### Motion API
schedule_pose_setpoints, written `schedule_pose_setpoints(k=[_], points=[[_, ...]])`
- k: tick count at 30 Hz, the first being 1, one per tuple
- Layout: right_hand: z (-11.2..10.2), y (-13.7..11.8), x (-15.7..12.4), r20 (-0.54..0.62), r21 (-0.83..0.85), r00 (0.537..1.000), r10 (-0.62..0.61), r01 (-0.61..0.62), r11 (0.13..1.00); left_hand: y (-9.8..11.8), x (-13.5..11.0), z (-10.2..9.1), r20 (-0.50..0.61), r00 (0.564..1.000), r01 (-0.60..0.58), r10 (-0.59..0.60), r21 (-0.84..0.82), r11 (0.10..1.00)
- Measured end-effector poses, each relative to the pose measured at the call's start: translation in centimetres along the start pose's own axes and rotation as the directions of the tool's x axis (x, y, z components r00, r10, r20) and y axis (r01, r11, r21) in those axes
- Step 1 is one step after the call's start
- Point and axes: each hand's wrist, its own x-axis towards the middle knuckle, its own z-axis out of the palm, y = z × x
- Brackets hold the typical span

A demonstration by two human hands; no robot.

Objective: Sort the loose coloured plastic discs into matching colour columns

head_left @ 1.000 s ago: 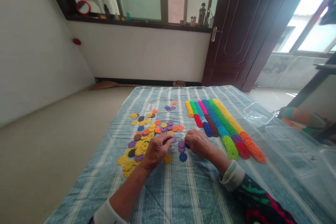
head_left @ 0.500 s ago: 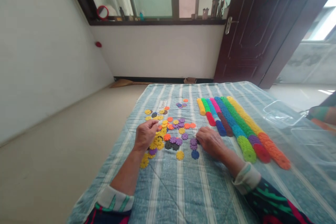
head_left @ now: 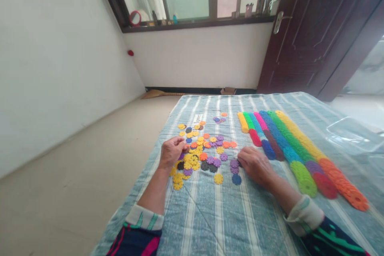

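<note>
Loose flower-shaped plastic discs (head_left: 200, 153) in yellow, orange, purple and dark colours lie scattered on a blue striped cloth (head_left: 210, 216). My left hand (head_left: 172, 151) rests over the left side of this pile with its fingers curled in a pinch on something I cannot make out. My right hand (head_left: 255, 164) lies knuckles up beside two purple discs (head_left: 234, 165) and a blue disc (head_left: 236, 179), fingers curled under. Long rows of stacked discs (head_left: 288, 144), sorted by colour, run along the cloth to the right of my right hand.
A clear plastic box and lid (head_left: 354, 136) sit at the right edge. A dark wooden door (head_left: 312, 32) stands behind, next to a window sill (head_left: 198, 24) with bottles and cups. Bare floor (head_left: 75, 168) lies to the left.
My left hand moved from the middle of the pile out to its left side and a little farther away. My right hand stayed beside the purple discs. The view has swung left.
</note>
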Motion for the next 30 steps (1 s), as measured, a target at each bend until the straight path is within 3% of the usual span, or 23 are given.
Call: schedule_pose_setpoints(k=[8,12,16,21,25,30], points=[[0.1,0.1,-0.1,-0.01,0.015,1.0,-0.007,0.007,1.0,-0.6,0.3,-0.4,-0.049,0.999,0.019,-0.017,0.037,0.999],[0.2,0.1,-0.2,-0.021,0.025,1.0,-0.009,0.009,1.0,-0.6,0.3,-0.6,-0.047,0.992,-0.103,0.114,0.186,0.977],[0.4,0.2,-0.2,-0.046,0.023,0.999,-0.024,0.025,0.999,-0.5,0.2,0.0,0.109,0.925,-0.373,0.365,0.458,0.807],[0.6,0.3,-0.2,-0.083,0.022,0.995,-0.054,0.056,0.998,-1.2,0.1,1.3,0.252,0.891,-0.443,0.377,0.659,0.607],[0.7,0.2,-0.1,-0.105,0.0,0.993,-0.061,0.062,0.998,-1.7,0.2,1.5,0.283,0.886,-0.456,0.368,0.678,0.577],[0.4,-0.1,0.2,-0.082,-0.042,0.996,-0.034,0.031,0.999,-2.1,0.8,1.2,0.317,0.846,-0.527,0.428,0.621,0.581]])
